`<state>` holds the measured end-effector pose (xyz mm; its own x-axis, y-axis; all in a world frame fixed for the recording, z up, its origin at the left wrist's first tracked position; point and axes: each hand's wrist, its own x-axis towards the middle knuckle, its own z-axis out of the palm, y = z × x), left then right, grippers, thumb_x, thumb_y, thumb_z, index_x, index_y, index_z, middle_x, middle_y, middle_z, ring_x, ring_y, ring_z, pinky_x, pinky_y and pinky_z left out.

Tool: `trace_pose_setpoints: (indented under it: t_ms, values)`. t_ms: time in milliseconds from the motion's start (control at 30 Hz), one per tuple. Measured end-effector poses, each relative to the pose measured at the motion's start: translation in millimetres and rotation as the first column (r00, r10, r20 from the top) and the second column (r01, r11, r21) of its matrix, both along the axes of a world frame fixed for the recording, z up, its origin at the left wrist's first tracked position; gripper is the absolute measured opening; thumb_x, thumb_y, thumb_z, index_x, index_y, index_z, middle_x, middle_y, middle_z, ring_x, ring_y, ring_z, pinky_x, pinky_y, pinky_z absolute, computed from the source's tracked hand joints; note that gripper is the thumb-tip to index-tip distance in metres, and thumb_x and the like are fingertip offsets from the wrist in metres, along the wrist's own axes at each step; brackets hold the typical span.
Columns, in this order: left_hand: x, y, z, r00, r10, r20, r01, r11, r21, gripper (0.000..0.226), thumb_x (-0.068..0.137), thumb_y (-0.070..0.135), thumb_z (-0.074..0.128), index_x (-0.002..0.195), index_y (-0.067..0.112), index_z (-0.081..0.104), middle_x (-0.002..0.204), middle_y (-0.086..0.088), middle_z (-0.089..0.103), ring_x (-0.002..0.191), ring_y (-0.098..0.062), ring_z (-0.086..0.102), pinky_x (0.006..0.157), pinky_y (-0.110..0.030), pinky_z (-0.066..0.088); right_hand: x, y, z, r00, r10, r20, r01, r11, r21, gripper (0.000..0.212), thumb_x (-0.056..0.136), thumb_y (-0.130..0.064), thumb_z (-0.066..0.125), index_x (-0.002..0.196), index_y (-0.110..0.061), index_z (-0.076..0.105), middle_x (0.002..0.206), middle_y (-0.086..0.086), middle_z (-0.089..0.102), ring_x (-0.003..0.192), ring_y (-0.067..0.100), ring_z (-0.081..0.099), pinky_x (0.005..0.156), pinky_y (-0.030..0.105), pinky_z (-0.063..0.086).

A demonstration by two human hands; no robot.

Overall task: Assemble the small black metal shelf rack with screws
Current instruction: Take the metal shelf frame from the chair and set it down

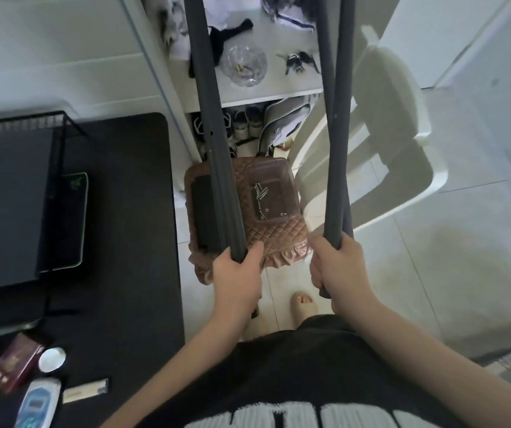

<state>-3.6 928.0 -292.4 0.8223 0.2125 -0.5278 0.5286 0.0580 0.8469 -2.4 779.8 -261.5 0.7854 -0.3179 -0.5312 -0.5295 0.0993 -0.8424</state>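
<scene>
While screws (261,193) lie in a tray, each hand (238,274) (339,264) grips dark rack posts (214,143)

I can read no whole word: my black shirt (294,381) shows cropped white letters, the mouse pad (75,217) a green logo.

Black rails (214,156) in left hand (238,279) (fist closed), right hand (337,267)

Soft, rather dim daylight fills the room, brighter on the pale floor tiles (451,242) at right, where the white chair (402,156) throws a faint shadow. The wide lens bends the edges; the desk clutter (32,375) at lower left is smeared with blur.
</scene>
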Motion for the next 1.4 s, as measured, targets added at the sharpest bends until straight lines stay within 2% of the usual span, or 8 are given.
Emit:
trace_pose_setpoints:
  t_ms: [333,433,567,633,767,867,1067,1400]
  values:
    - [12,-20,77,0.926,-0.117,0.360,0.160,0.983,-0.092,0.025,0.074,0.044,0.070,0.058,0.031,0.056,0.051,0.000,0.041,0.042,-0.013,0.041,0.043,-0.025,0.038,-15,-20,67,0.893,-0.170,0.417,0.176,0.984,0.025,0.027,0.084,-0.017,0.065,0.070,-0.009,0.044,0.051,0.009,0.035,0.038,0.019,0.033,0.038,0.025,0.031]
    - [24,-41,96,0.862,-0.176,0.476,0.254,0.962,-0.105,0.028,0.086,0.030,0.069,0.061,0.027,0.057,0.050,-0.001,0.043,0.040,-0.011,0.043,0.043,-0.022,0.040,-15,-39,89,0.840,-0.243,0.485,0.251,0.967,0.049,0.023,0.078,-0.021,0.063,0.071,-0.009,0.045,0.050,0.007,0.033,0.038,0.019,0.032,0.038,0.023,0.030]
    - [38,-85,125,0.768,-0.236,0.596,0.356,0.930,-0.090,0.047,0.079,0.038,0.068,0.067,0.002,0.039,0.056,-0.022,0.030,0.046,-0.022,0.036,0.047,-0.034,0.034,-22,-75,115,0.750,-0.321,0.578,0.362,0.931,0.047,0.029,0.079,-0.021,0.061,0.063,-0.023,0.038,0.048,0.001,0.032,0.038,0.019,0.029,0.039,0.020,0.029]
    - [41,-114,136,0.726,-0.284,0.626,0.409,0.911,-0.062,0.048,0.078,0.037,0.066,0.064,0.004,0.035,0.057,-0.022,0.027,0.049,-0.023,0.034,0.049,-0.037,0.032,-30,-96,126,0.698,-0.366,0.615,0.427,0.903,0.051,0.031,0.078,-0.020,0.061,0.059,-0.027,0.038,0.048,0.001,0.032,0.038,0.019,0.029,0.040,0.020,0.028]
    - [41,-181,146,0.656,-0.417,0.629,0.536,0.844,0.000,0.040,0.077,0.038,0.066,0.053,0.025,0.038,0.054,-0.008,0.032,0.048,-0.021,0.035,0.048,-0.035,0.033,-53,-149,135,0.588,-0.489,0.645,0.568,0.817,0.101,0.033,0.081,-0.019,0.062,0.058,-0.028,0.039,0.048,-0.001,0.030,0.037,0.018,0.028,0.039,0.022,0.027]
    - [34,-238,142,0.577,-0.503,0.644,0.652,0.758,0.008,0.042,0.079,0.033,0.066,0.052,0.024,0.035,0.046,0.002,0.030,0.039,-0.018,0.031,0.041,-0.026,0.029,-75,-194,131,0.524,-0.557,0.645,0.669,0.737,0.093,0.032,0.082,-0.018,0.061,0.060,-0.023,0.039,0.046,-0.001,0.033,0.036,0.017,0.029,0.038,0.024,0.027]
    - [18,-365,110,0.495,-0.683,0.537,0.787,0.614,0.055,0.042,0.075,0.039,0.064,0.059,0.019,0.032,0.050,-0.002,0.028,0.042,-0.020,0.025,0.042,-0.025,0.024,-112,-303,94,0.421,-0.691,0.588,0.788,0.600,0.140,0.029,0.085,-0.018,0.062,0.064,-0.022,0.042,0.045,0.001,0.035,0.035,0.017,0.029,0.038,0.025,0.026]
    - [14,-582,43,0.438,-0.879,0.185,0.845,0.473,0.247,0.036,0.075,0.041,0.062,0.065,0.020,0.035,0.056,-0.004,0.033,0.046,-0.020,0.029,0.043,-0.028,0.026,-139,-511,14,0.447,-0.869,0.211,0.879,0.471,0.077,0.022,0.088,-0.021,0.060,0.077,-0.016,0.042,0.045,-0.003,0.038,0.036,0.017,0.033,0.040,0.028,0.028]
